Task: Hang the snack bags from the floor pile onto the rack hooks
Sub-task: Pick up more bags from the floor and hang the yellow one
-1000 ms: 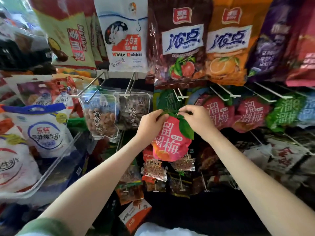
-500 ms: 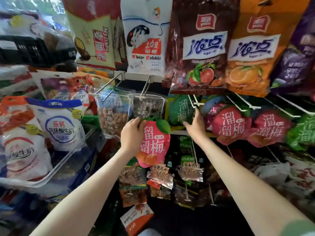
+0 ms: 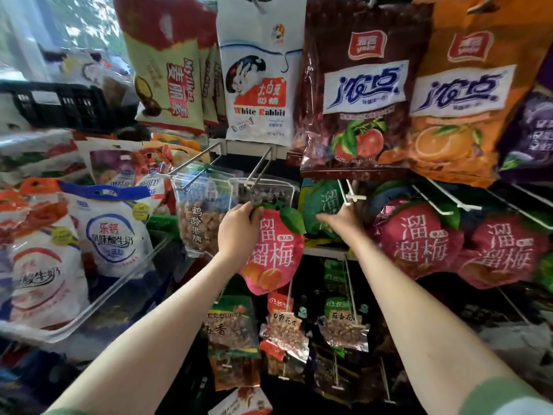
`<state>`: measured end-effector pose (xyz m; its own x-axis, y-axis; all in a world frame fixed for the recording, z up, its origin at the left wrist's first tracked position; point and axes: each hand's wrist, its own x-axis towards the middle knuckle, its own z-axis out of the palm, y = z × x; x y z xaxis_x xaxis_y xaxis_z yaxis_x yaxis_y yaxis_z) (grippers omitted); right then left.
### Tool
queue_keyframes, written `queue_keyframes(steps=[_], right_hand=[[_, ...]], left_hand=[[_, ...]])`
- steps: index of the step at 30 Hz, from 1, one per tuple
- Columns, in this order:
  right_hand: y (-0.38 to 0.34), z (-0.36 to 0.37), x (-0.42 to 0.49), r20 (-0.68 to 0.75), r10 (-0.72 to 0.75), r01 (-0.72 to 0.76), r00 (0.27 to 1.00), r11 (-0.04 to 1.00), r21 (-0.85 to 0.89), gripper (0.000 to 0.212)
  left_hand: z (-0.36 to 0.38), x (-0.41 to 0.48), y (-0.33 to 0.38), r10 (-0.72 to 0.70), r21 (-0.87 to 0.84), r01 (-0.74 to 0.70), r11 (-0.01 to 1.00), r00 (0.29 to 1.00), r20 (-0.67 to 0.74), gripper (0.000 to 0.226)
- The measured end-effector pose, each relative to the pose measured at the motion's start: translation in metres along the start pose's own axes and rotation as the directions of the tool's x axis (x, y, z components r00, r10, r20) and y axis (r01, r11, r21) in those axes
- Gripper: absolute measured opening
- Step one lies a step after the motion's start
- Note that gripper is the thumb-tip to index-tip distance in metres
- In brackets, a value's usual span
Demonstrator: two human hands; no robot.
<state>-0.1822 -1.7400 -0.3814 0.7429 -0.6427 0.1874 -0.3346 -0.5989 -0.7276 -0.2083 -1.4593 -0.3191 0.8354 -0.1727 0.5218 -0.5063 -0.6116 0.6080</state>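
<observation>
Daylight enters from the window (image 3: 45, 31) at the upper left, which is washed out to pale white and green. The upper packets are brightly lit, and the glossy brown bag (image 3: 359, 115) and the clear nut pouches (image 3: 203, 217) carry white glare patches. Lower down the rack falls into deep shadow, and the small packets (image 3: 284, 333) there look dim. The centre is sharp: the print on the pink snack bag (image 3: 275, 253) reads clearly. Toward the left edge the milk bags (image 3: 39, 265) are soft and smeared. The wide lens splays the hooks (image 3: 443, 202) outward and stretches the left forearm (image 3: 134, 339) and the right forearm (image 3: 419, 324) toward the lower corners.
</observation>
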Motion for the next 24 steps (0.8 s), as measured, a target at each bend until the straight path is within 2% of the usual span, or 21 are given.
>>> queue_keyframes(steps=[2,4,6,10,15,18,20,22,24], right_hand=[[-0.04,-0.033,-0.042,-0.085,-0.085,0.082,0.993,0.996,-0.034,0.134],[-0.052,-0.049,-0.057,-0.142,-0.145,0.144,0.979,0.989,-0.016,0.108],[-0.053,-0.058,-0.066,-0.104,-0.159,0.161,0.982,0.987,0.007,0.093],[-0.046,-0.063,-0.078,0.002,-0.121,0.12,0.993,0.99,0.071,0.076],[-0.046,-0.082,-0.091,-0.004,-0.064,0.063,0.998,0.975,0.212,0.058],[-0.04,-0.097,-0.103,0.028,-0.099,0.087,0.995,0.956,0.28,0.047],[-0.036,-0.106,-0.115,0.041,-0.116,0.096,0.992,0.94,0.327,0.036],[-0.034,-0.118,-0.129,0.053,-0.131,0.102,0.99,0.922,0.373,0.028],[-0.032,-0.13,-0.143,0.085,-0.153,0.108,0.985,0.914,0.392,0.029]], left_hand=[[0.001,-0.002,0.002,0.005,0.008,-0.005,1.0,1.0,-0.002,0.028],[0.003,-0.003,0.004,0.0,0.007,0.001,1.0,1.0,-0.01,0.029],[0.006,-0.005,0.006,-0.006,0.01,0.007,1.0,1.0,-0.022,0.03],[0.011,-0.012,0.013,0.006,0.01,-0.006,1.0,1.0,-0.024,0.03],[0.01,-0.02,0.015,-0.008,-0.039,0.007,0.999,1.0,-0.002,0.032],[0.004,-0.03,0.023,-0.049,-0.16,0.06,0.985,0.996,0.074,0.028],[-0.002,-0.038,0.03,-0.094,-0.242,0.13,0.961,0.983,0.156,0.016],[-0.007,-0.046,0.034,-0.138,-0.286,0.216,0.933,0.953,0.268,0.009],[-0.014,-0.054,0.038,-0.177,-0.328,0.302,0.895,0.916,0.361,0.013]])
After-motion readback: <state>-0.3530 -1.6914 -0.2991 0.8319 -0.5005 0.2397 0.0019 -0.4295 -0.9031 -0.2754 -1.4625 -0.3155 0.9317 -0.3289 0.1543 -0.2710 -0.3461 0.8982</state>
